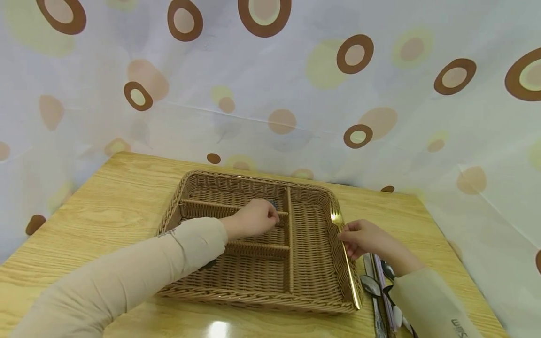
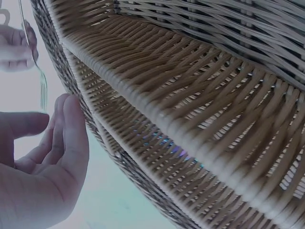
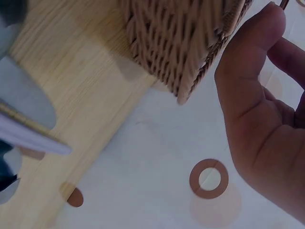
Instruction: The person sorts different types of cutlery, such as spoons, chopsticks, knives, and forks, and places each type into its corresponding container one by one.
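A gold fork (image 1: 349, 267) slants over the right side of a brown wicker basket (image 1: 310, 263), tines toward the back. My right hand (image 1: 365, 238) pinches its handle below the tines. In the left wrist view the fork's tines (image 2: 43, 93) show beyond my left hand. My left hand (image 1: 255, 218) hovers above the basket's left compartments, beside the long divider. Its fingers are bent, with a gap between thumb and fingertips and nothing visible between them. Through the weave in the left wrist view glints something blue and purple (image 2: 177, 150).
Right of the basket, spoons (image 1: 370, 285), a pale purple stick-like utensil (image 1: 382, 291) and other utensils lie on the wooden table (image 1: 139, 188), partly under my right sleeve. A patterned cloth (image 1: 253, 84) hangs behind the table. Something dark (image 1: 209, 265) shows beneath my left sleeve.
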The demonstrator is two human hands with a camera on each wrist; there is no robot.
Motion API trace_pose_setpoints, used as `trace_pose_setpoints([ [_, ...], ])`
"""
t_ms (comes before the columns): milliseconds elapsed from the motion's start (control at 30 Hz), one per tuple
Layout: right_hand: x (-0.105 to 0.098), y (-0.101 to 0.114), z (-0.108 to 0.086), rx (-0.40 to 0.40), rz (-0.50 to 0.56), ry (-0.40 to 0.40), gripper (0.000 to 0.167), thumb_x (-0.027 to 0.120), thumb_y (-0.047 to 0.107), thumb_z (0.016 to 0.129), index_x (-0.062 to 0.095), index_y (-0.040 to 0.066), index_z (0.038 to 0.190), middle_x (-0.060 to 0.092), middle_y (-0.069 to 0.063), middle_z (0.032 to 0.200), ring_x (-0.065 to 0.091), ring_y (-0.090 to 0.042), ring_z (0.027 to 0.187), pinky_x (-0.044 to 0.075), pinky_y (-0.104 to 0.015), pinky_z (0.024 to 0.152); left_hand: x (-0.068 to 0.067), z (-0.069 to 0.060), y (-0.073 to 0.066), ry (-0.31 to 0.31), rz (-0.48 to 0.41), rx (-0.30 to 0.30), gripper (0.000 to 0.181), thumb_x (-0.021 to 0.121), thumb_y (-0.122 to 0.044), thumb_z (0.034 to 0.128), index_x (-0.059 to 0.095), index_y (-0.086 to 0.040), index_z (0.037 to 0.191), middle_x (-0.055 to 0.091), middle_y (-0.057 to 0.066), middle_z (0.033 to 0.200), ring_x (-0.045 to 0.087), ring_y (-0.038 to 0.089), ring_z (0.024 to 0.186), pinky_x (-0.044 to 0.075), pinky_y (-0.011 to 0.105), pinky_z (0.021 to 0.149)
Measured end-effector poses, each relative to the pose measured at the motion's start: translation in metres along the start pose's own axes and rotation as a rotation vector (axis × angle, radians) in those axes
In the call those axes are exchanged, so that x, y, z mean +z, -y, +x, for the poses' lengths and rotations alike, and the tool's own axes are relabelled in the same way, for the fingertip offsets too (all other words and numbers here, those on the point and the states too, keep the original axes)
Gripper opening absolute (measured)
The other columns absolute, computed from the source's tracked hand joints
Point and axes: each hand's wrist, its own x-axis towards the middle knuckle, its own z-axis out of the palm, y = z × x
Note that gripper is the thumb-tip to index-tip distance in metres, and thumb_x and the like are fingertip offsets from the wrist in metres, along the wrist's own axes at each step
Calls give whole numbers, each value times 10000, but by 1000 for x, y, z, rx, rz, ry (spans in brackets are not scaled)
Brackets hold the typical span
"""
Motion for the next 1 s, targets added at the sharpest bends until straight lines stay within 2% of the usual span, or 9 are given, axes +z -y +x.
trace_pose_setpoints([
  [100, 4, 11, 5, 11, -4, -20, 190, 492, 151, 958, 543, 5, 849, 524, -2, 654, 568, -89, 558, 534, -282, 576, 3, 0, -4, 18, 27, 19, 249, 457, -136, 979, 683, -45, 1029, 534, 10, 572, 363, 85, 458, 419, 253, 663],
  [267, 11, 28, 12, 2, -19, -28, 187, 481, 157, 966, 543, 21, 853, 526, -5, 665, 569, -89, 568, 537, -285, 591, 9, 1, -13, 60, 25, 37, 325, 451, -165, 985, 610, -104, 709, 341, -51, 465, 276, 80, 409, 352, 226, 536],
  [333, 14, 33, 15, -12, -19, -19, 193, 473, 157, 969, 541, 20, 851, 527, -9, 662, 569, -90, 569, 539, -286, 593, 12, 0, -17, 76, 8, 28, 358, 461, -184, 985, 574, -104, 655, 388, -41, 470, 300, 86, 407, 344, 217, 510],
  [400, 17, 38, 17, -19, -16, -12, 197, 474, 165, 969, 542, 27, 846, 534, -9, 660, 572, -90, 570, 540, -287, 595, 16, 0, -21, 97, -8, 15, 363, 479, -206, 981, 616, -69, 673, 519, -1, 519, 426, 106, 434, 386, 209, 501],
  [533, 22, 48, 20, -35, 2, -3, 215, 458, 154, 969, 521, 27, 807, 532, -8, 656, 568, -90, 569, 531, -271, 583, 26, 0, -30, 158, -77, -11, 355, 525, -275, 962, 709, 4, 841, 710, 111, 764, 678, 236, 691, 540, 282, 625],
  [633, 26, 54, 22, -49, 16, -2, 219, 437, 138, 973, 516, 12, 813, 532, -8, 655, 565, -83, 569, 528, -255, 579, 35, 0, -36, 192, -134, -17, 372, 559, -299, 943, 716, 21, 838, 725, 135, 823, 698, 248, 741, 563, 339, 675],
  [733, 30, 58, 24, -51, 19, -7, 218, 429, 137, 978, 523, -10, 846, 541, -9, 654, 572, -82, 567, 537, -259, 584, 41, -1, -40, 181, -198, -31, 314, 593, -260, 925, 728, 4, 822, 728, 129, 836, 700, 217, 701, 563, 321, 648],
  [833, 33, 61, 25, -45, 16, -4, 226, 421, 146, 985, 518, -23, 871, 542, -11, 647, 574, -86, 559, 534, -263, 577, 43, -1, -41, 158, -261, -63, 253, 614, -221, 912, 733, -19, 818, 727, 114, 830, 702, 214, 701, 559, 291, 633],
  [1000, 36, 63, 27, -38, 17, 2, 230, 411, 146, 989, 521, -47, 934, 533, -5, 620, 557, -85, 522, 515, -248, 544, 41, -1, -40, 169, -367, -114, 222, 616, -207, 908, 733, -22, 871, 726, 111, 845, 664, 127, 627, 558, 267, 642],
])
